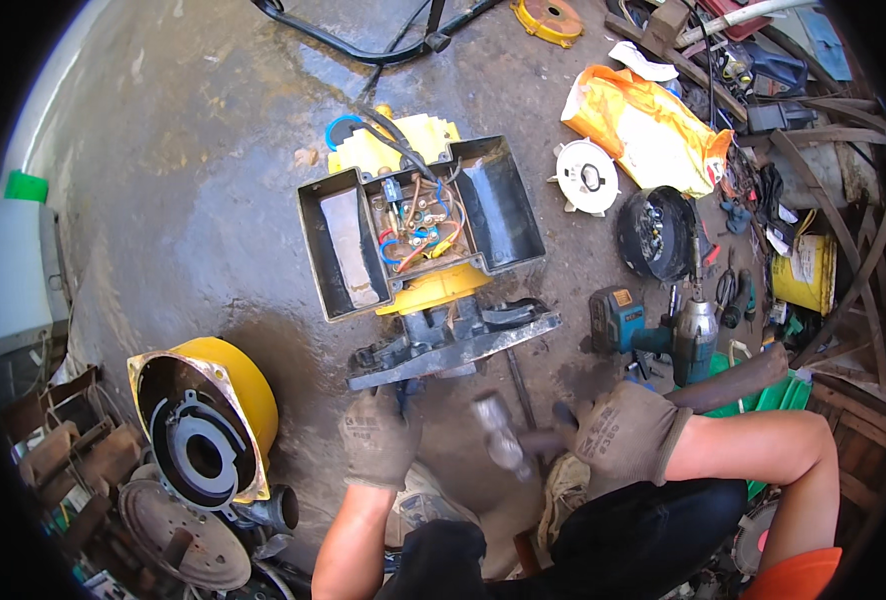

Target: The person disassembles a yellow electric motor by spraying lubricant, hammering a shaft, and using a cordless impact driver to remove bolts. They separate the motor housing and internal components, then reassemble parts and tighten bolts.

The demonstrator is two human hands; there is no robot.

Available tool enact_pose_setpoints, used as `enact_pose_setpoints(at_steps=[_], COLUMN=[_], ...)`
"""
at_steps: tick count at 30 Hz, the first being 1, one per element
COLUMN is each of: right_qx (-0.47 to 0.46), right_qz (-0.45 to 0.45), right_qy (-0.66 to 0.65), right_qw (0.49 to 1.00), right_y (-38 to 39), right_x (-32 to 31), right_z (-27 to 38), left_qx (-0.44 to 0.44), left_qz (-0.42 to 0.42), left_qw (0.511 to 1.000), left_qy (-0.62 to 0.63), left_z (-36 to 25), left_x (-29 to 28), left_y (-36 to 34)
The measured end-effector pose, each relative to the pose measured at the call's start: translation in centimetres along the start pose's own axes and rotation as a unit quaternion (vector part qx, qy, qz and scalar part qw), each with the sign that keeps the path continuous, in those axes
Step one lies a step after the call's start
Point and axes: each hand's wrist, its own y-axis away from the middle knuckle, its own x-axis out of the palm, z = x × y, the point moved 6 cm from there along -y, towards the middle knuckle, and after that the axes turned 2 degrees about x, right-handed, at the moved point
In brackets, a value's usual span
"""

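Our right hand clasps one hammer; our left hand — grip we cannot tell — is beside one motor.

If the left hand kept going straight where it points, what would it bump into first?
Probably the near edge of the dark metal piece just ahead of the gloved left hand. Whether they already touch is unclear.

Grey-brown concrete floor, dark-stained, glossy with pale reflected light toward upper left; at the left edge, white box-shaped unit, bright green piece atop.
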Motion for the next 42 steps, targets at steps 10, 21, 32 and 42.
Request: enact_pose_setpoints(at_steps=[10, 21, 32, 42], right_qx=[-0.003, 0.121, 0.092, 0.077], right_qz=[0.065, 0.019, -0.193, -0.247], right_qy=[-0.015, -0.353, -0.945, -0.955], right_qw=[0.998, 0.928, 0.246, 0.142], right_y=[-2.3, -9.1, -11.3, -11.8], right_x=[3.2, 10.7, 13.6, 14.2], right_z=[-0.1, -2.7, -4.4, -4.2], left_qx=[-0.025, -0.024, -0.181, -0.173], left_qz=[0.007, -0.033, 0.020, 0.005], left_qw=[1.000, 0.999, 0.931, 0.904], left_qy=[0.015, 0.018, 0.316, 0.390], left_z=[-1.3, -1.0, 3.0, 3.1], left_x=[0.1, 0.3, 5.7, 6.2], left_y=[-0.7, -0.3, 0.2, 0.3])
